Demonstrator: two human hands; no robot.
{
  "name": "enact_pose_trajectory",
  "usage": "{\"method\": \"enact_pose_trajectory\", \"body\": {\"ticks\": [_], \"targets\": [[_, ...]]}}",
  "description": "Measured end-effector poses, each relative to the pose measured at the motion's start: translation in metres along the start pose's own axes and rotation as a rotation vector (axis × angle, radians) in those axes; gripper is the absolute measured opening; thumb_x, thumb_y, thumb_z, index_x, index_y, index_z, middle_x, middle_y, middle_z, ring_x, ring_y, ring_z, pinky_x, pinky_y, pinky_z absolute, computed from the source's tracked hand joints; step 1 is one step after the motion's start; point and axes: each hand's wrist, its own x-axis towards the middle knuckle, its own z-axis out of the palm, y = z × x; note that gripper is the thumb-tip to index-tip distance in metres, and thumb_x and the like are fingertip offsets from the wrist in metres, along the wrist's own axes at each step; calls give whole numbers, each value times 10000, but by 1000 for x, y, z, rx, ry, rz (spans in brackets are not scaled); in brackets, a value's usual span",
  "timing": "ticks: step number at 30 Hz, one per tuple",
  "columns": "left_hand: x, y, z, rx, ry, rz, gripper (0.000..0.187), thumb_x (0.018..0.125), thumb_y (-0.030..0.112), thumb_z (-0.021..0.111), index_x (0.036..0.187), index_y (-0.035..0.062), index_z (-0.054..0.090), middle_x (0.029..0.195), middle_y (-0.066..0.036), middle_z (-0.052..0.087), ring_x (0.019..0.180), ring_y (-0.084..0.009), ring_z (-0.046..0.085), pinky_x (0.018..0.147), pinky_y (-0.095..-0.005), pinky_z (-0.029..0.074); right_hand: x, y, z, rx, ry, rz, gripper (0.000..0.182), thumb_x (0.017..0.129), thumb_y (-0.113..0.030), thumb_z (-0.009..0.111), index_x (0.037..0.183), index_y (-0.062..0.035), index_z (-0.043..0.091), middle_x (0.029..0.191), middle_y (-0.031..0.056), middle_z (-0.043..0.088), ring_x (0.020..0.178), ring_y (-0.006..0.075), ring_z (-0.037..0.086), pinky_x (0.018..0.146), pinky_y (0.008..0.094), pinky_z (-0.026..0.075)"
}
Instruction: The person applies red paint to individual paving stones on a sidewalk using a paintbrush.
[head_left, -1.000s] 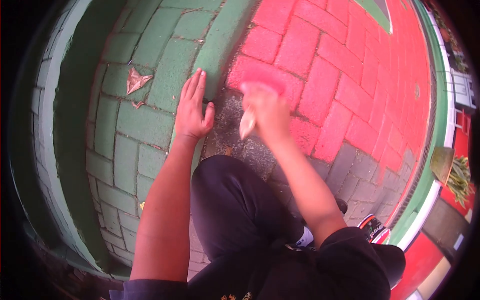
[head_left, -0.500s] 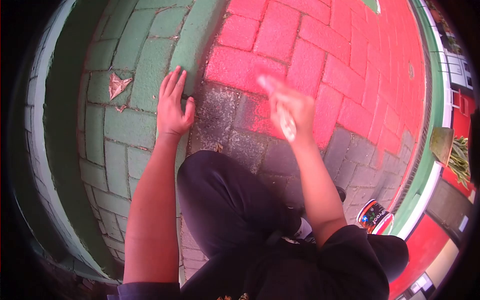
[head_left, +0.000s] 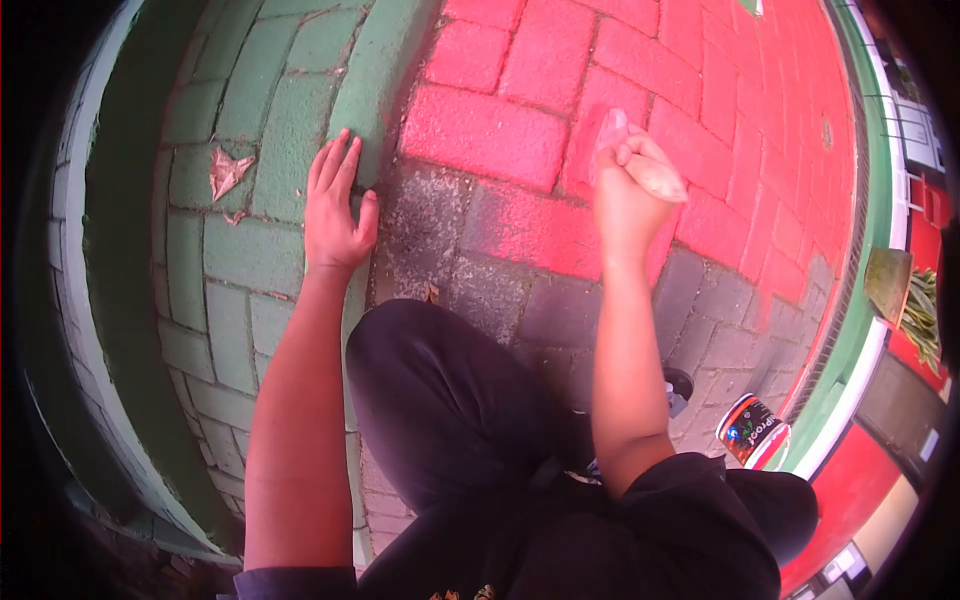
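Observation:
My right hand (head_left: 630,215) is closed around a paintbrush, its pale handle (head_left: 660,180) sticking out toward me. The brush's head end points away, over the bright red pavers (head_left: 485,130); its bristles are hard to make out. Below that hand, one paver (head_left: 535,225) is red on part of its surface and dark grey at its left end. My left hand (head_left: 338,215) lies with fingers stretched out on the green kerb (head_left: 385,85), holding nothing.
Unpainted grey pavers (head_left: 565,315) lie between my knee (head_left: 430,370) and the red area. A labelled paint can (head_left: 750,430) stands at the right, near a drain grating. Dry leaf (head_left: 228,172) sits on the green bricks. A potted plant (head_left: 888,285) is farther right.
My right hand has moved to the right and slightly away with the paintbrush, from the edge of one red paver to others. My left hand stays on the kerb; the view has shifted slightly.

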Motion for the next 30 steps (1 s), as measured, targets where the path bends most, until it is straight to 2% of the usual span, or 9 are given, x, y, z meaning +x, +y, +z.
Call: {"method": "enact_pose_trajectory", "body": {"ticks": [4, 9, 12, 14, 15, 19, 22, 26, 30], "targets": [[5, 3, 2, 18, 12, 17, 659, 813, 140, 574, 1460, 32, 513, 1566, -156, 451, 1429, -415, 400, 1208, -472, 319, -26, -12, 52, -192, -116, -370, 100, 745, 62, 586, 708, -29, 569, 707, 143, 634, 614, 202, 616, 576, 328, 465], [5, -2, 3, 15, 22, 26, 646, 818, 144, 576, 1452, 33, 522, 1560, -156, 459, 1426, -415, 405, 1202, -475, 329, 4, -32, 22, -59, -125, 206, 210, 845, -10, 678, 661, -40, 580, 678, 34, 658, 652, 131, 639, 602, 297, 512], [3, -1, 2, -16, 31, 16, 640, 821, 148, 580, 1449, 35, 526, 1559, -153, 462, 1425, -413, 407, 1200, -476, 335, 21, 14, 0, 62, -68, 161, 232, 867, -16, 685, 658, -26, 584, 705, 11, 669, 648, 114, 635, 593, 285, 509], [3, 0, 2, 8, 18, -1, 640, 821, 153, 582, 1448, 37, 527, 1560, -148, 462, 1425, -409, 409, 1200, -474, 335, 16, 9, 7, 23, 28, -250, 200, 849, 0, 692, 682, -29, 587, 750, 29, 686, 687, 112, 640, 628, 281, 514], [3, 0, 3, 6, 19, 0, 640, 821, 153, 582, 1448, 37, 527, 1560, -148, 462, 1425, -409, 409, 1200, -474, 335, 9, 6, 8, -145, -75, -280, 173, 827, 8, 697, 695, -37, 595, 833, 31, 703, 787, 100, 644, 712, 268, 519], [5, -3, 4, 2, 27, 13, 644, 817, 155, 584, 1448, 40, 527, 1558, -148, 463, 1422, -405, 412, 1201, -468, 336, -9, -13, 27, 64, -413, -92, 153, 814, 4, 691, 693, -37, 607, 794, 27, 698, 734, 78, 618, 650, 269, 502], [1, -1, 3, -12, 28, -3, 652, 814, 157, 585, 1453, 48, 525, 1556, -149, 462, 1422, -405, 412, 1201, -467, 337, 37, 10, 4, -136, -192, 31, 191, 832, -19, 718, 690, -41, 592, 836, 9, 706, 757, 71, 619, 663, 290, 506], [2, -3, 3, -14, 28, -2, 669, 805, 161, 588, 1464, 62, 517, 1555, -148, 463, 1421, -405, 413, 1196, -469, 344, 34, 8, -4, -14, -79, 11, 233, 847, -43, 743, 678, -40, 582, 840, -1, 701, 786, 65, 624, 716, 298, 525], [4, -3, 2, 1, 37, -1, 677, 801, 160, 591, 1466, 64, 515, 1554, -144, 465, 1421, -403, 413, 1191, -472, 351, -8, 4, 15, -93, -337, -230, 249, 861, -45, 747, 672, -37, 586, 752, 43, 710, 696, 92, 621, 701, 258, 525]]}}
